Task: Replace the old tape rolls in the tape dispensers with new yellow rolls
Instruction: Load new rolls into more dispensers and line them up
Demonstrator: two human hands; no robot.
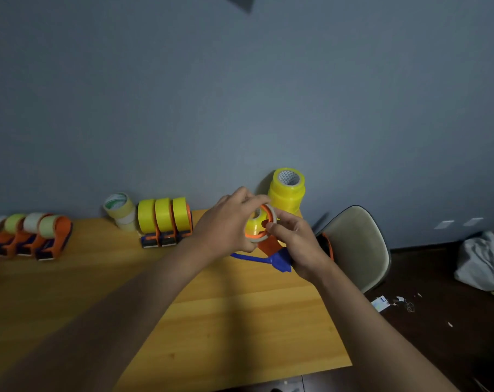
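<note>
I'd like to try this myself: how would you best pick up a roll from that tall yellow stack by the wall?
Take the top roll of the yellow stack from above, fingers around its rounded outer wall. It stands upright with its open core facing up, and the wall close behind leaves the top and front sides free.

Seven tape dispensers (271, 247): three with yellow rolls (163, 215), three with pale rolls (32, 223), one held; two stacked yellow rolls (286, 190); two stacked pale rolls (121, 210)

Premises: plain workroom or office, not a kitchen or shop. Evidence: bare grey wall (240, 94), wooden table (226, 321) set against it, padded chair (356, 244) alongside, dark floor (438, 335) with paper scraps, crumpled cloth (483, 261) at right.
</note>
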